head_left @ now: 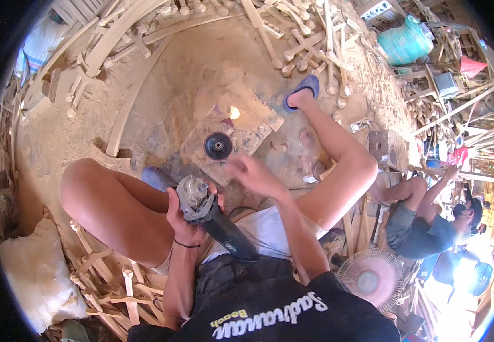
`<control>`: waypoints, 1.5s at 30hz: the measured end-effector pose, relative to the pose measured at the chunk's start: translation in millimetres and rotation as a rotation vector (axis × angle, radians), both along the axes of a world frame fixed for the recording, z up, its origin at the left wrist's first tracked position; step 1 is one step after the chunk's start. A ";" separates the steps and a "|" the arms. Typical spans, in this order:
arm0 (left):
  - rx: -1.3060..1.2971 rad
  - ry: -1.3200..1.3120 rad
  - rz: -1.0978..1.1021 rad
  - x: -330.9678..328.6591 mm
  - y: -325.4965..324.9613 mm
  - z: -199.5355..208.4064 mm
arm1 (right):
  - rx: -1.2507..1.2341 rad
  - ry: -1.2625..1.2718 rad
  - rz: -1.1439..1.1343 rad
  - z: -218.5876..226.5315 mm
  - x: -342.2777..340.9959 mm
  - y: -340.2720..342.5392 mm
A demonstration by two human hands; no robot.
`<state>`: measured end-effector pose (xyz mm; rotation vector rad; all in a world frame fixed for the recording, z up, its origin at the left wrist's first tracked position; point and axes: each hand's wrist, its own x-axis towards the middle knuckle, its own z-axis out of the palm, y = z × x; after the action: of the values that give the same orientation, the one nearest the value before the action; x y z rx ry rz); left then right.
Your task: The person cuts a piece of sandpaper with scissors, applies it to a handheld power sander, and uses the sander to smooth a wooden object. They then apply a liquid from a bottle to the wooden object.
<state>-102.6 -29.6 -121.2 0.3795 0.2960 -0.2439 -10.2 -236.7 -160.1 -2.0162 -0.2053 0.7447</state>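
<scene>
My left hand (pixel 185 219) is wrapped round an angle grinder (pixel 224 228) near its dusty grey metal head. The head points away from me, and its bare spindle shows with no disc on it. The long black body slants back toward my lap. A round black disc (pixel 218 146) with a hole in its centre lies on a worn, dusty board (pixel 261 117) on the ground between my feet. My right hand (pixel 255 175) is in the air just to the right of the disc, apart from it. Its fingers are blurred, so whether they hold something small is unclear.
Carved wooden pieces (pixel 310 51) lie heaped at the far side, with more (pixel 127 290) at the lower left. A standing fan (pixel 368 279) is close on my right. Beyond it a co-worker (pixel 429 228) sits. A white sack (pixel 39 273) lies left.
</scene>
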 end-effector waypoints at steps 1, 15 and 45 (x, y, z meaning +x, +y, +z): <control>0.028 0.091 -0.009 0.6 -0.1 1.9 | -0.271 -0.243 -0.070 -11.9 16.7 12.4; -0.090 0.082 -0.078 2.1 -21.5 -44.0 | -0.060 -0.288 -0.542 -73.4 5.7 13.8; 0.042 -0.007 -0.237 14.7 -24.0 -58.9 | 0.198 -0.307 0.056 78.6 0.6 -17.2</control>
<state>-87.9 -53.6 -180.1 0.4571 0.2494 -0.4690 -9.6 -253.9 -81.5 -1.9314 -0.4957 0.4265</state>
